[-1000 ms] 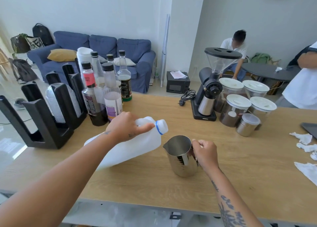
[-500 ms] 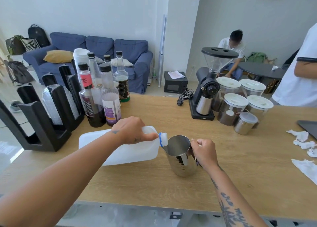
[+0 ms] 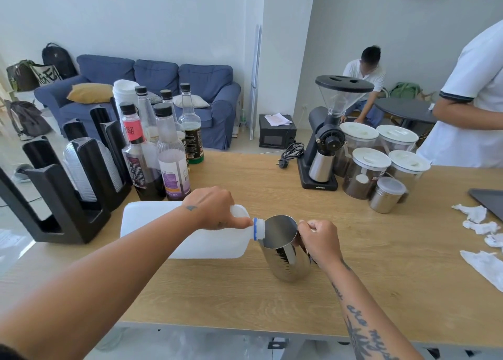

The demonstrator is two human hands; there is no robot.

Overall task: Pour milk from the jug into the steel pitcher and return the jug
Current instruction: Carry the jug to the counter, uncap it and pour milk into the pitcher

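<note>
A white plastic milk jug (image 3: 174,231) lies almost level above the wooden counter (image 3: 381,278), its neck with a blue ring resting at the rim of the steel pitcher (image 3: 285,253). My left hand (image 3: 212,208) grips the jug near its neck and handle. The pitcher stands upright on the counter. Closed around the pitcher's handle on its right side is my right hand (image 3: 318,241). No milk stream is visible, and the jug's opening is hidden against the pitcher's rim.
Several syrup bottles (image 3: 163,152) and black cup and lid holders (image 3: 73,185) stand at the left. A coffee grinder (image 3: 329,139), lidded jars (image 3: 364,171) and a steel tin (image 3: 386,195) sit at the back right. Crumpled tissues (image 3: 479,223) lie at the right edge. A person in white (image 3: 473,95) stands beyond.
The jug has tipped from slanted upward to nearly level, and its mouth has moved right onto the pitcher's rim. The person at the right has stepped closer.
</note>
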